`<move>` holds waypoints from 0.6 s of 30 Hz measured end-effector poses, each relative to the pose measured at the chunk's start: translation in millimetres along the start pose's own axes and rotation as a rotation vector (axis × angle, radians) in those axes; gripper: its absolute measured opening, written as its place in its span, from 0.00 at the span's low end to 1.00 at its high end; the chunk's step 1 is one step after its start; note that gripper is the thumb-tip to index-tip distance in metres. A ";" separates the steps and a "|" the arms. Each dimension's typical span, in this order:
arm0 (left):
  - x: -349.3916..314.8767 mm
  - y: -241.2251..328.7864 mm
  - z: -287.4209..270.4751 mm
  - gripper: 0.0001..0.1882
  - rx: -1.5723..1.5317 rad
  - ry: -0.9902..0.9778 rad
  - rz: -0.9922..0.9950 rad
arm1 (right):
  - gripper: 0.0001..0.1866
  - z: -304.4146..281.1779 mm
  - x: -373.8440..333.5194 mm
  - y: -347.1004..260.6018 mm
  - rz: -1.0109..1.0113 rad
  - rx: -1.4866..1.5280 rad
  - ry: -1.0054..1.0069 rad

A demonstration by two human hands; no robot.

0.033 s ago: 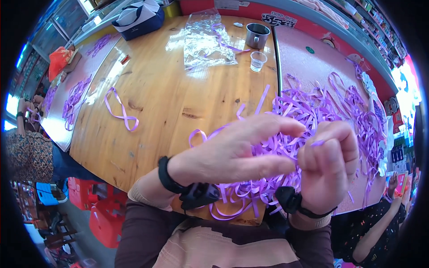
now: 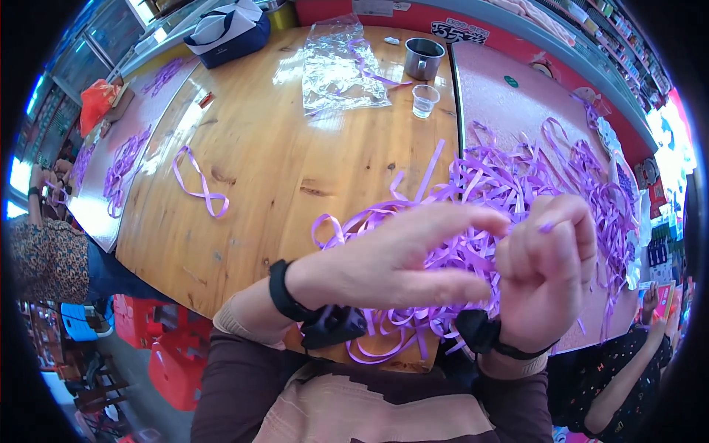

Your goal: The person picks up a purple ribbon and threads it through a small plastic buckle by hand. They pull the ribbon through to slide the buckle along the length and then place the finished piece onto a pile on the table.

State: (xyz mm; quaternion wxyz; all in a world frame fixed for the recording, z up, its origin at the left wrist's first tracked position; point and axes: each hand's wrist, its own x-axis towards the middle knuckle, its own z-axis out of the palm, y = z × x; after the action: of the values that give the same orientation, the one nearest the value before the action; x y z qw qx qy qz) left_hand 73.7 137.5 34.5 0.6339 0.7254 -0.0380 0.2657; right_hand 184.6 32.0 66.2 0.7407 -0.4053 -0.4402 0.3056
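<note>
My right hand (image 2: 545,273) is closed, and a small end of purple ribbon (image 2: 547,227) shows between its thumb and bent forefinger. Facing it from the left is my left hand (image 2: 402,258), thumb and fingers apart, with nothing visible held in it. The left fingertips come close to the right hand's knuckles; whether they touch I cannot tell. Beneath and behind both hands lies a tangled heap of purple ribbons (image 2: 484,181), spread over the wooden table (image 2: 281,148) and a pink tabletop (image 2: 495,96). Both hands hide part of the heap.
A looped purple ribbon (image 2: 196,181) lies alone on the left. Farther back are a clear plastic bag (image 2: 336,74), a metal mug (image 2: 424,60), a plastic cup (image 2: 425,102) and a blue bag (image 2: 230,43). Other people sit left and right; red stools (image 2: 173,369) stand lower left.
My right hand has shifted slightly up and to the right, its ribbon end moving with it. My left hand's thumb is a little lower.
</note>
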 end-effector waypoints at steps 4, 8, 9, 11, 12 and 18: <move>-5.8 -8.3 -3.0 0.09 -0.036 -0.351 -0.100 | 0.07 -16.9 12.1 -10.9 -0.073 0.333 0.054; -1.4 20.1 -21.6 0.06 -0.008 -0.229 -0.302 | 0.07 -64.1 17.5 -43.5 -0.240 0.416 0.076; -7.1 24.3 -29.8 0.06 0.072 -0.150 -0.311 | 0.06 -68.8 17.7 -46.6 -0.267 0.447 0.065; -15.8 34.4 -42.0 0.05 0.161 -0.084 -0.313 | 0.06 -71.6 15.9 -50.6 -0.294 0.465 0.083; -19.0 38.5 -46.1 0.06 0.197 -0.035 -0.325 | 0.06 -72.0 15.1 -51.2 -0.295 0.462 0.089; -33.5 50.1 -62.5 0.02 0.242 0.085 -0.204 | 0.06 -76.7 14.3 -58.3 -0.335 0.426 0.155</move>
State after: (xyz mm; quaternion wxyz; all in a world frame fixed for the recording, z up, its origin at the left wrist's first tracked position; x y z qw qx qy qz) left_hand 4.3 177.1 68.5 0.5667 0.7846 0.0946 0.2331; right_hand 265.2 -10.1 100.8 0.8807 -0.1843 -0.3691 0.2326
